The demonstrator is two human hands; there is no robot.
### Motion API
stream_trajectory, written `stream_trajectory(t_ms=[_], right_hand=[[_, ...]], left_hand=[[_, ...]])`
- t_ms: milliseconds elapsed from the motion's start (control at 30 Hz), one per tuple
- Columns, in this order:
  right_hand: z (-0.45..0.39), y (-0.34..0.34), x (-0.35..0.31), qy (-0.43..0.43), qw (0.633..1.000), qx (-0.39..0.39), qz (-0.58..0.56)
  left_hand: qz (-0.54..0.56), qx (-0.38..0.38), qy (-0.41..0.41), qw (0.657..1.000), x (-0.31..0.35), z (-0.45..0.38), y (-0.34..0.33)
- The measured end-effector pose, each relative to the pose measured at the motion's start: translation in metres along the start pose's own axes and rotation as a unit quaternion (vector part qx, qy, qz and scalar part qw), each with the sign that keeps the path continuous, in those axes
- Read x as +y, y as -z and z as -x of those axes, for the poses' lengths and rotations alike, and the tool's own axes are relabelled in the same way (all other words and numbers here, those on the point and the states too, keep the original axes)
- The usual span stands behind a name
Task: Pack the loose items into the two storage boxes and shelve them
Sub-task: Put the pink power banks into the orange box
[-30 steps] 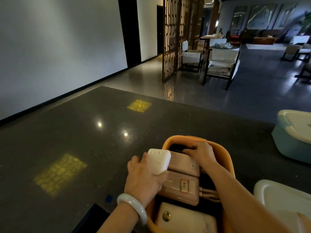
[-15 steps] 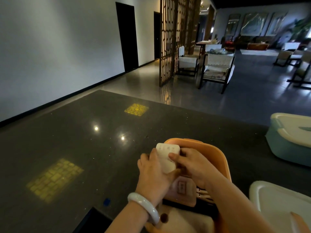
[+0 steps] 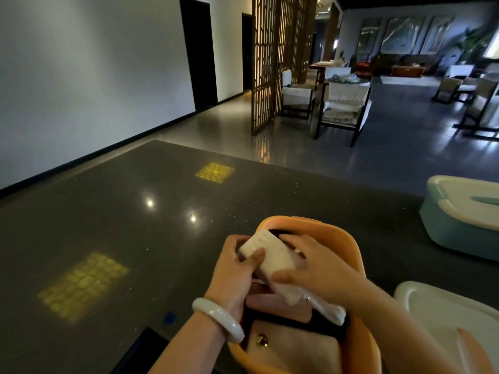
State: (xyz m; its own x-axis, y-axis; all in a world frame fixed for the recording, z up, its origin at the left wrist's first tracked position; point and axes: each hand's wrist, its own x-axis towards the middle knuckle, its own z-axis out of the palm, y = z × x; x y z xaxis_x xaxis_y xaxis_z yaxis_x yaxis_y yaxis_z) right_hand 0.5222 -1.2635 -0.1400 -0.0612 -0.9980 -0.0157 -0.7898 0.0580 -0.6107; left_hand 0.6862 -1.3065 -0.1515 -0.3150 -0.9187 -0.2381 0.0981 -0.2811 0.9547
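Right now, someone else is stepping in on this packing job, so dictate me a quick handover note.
Left hand: grips the white pack at its far end, thumb on top.
Right hand: holds the same pack from the other side, above the orange box.
In the orange box: several pale pouches, one with a gold clasp.
Blue box stands far right with its white lid on; a loose white lid lies near right.
Left to do: set the pack in, lid the orange box, shelve both.
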Motion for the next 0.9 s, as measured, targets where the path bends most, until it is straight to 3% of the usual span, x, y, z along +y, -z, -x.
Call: stream_trajectory(t_ms=[133,233,333,367,433,533,600,700,800,900], right_hand=[[0.018,-0.01,-0.002,0.077,0.994,0.052,0.059],[0.025,-0.01,-0.005,0.054,0.991,0.081,0.092],[0.028,-0.015,-0.001,0.14,0.951,0.187,0.205],[0.028,-0.017,0.0,0.15,0.946,0.191,0.213],[0.027,-0.029,-0.004,0.086,0.965,0.118,0.218],[0.025,-0.044,-0.008,-0.004,0.988,0.088,0.127],[0.02,-0.05,-0.011,0.033,0.992,0.079,0.092],[0.018,-0.051,-0.009,0.0,0.994,0.051,0.097],[0.018,-0.053,-0.01,0.012,0.994,0.108,0.006],[0.022,-0.055,-0.008,0.013,0.993,0.116,-0.004]], left_hand=[[0.015,-0.04,-0.001,0.999,-0.001,0.004,0.001],[0.013,-0.082,0.0,0.997,-0.006,0.008,0.004],[0.051,-0.096,-0.025,0.994,-0.009,0.01,0.008],[0.041,-0.083,-0.043,0.995,-0.01,0.009,0.008],[-0.028,-0.053,-0.068,0.996,-0.011,0.008,0.003],[-0.094,-0.043,-0.07,0.992,-0.013,0.009,-0.005],[-0.11,-0.029,-0.069,0.991,-0.014,0.009,-0.001],[-0.138,-0.018,-0.055,0.989,-0.018,0.009,0.006],[-0.144,-0.019,-0.053,0.988,-0.021,0.011,0.008],[-0.141,-0.019,-0.064,0.988,-0.022,0.01,0.012]])
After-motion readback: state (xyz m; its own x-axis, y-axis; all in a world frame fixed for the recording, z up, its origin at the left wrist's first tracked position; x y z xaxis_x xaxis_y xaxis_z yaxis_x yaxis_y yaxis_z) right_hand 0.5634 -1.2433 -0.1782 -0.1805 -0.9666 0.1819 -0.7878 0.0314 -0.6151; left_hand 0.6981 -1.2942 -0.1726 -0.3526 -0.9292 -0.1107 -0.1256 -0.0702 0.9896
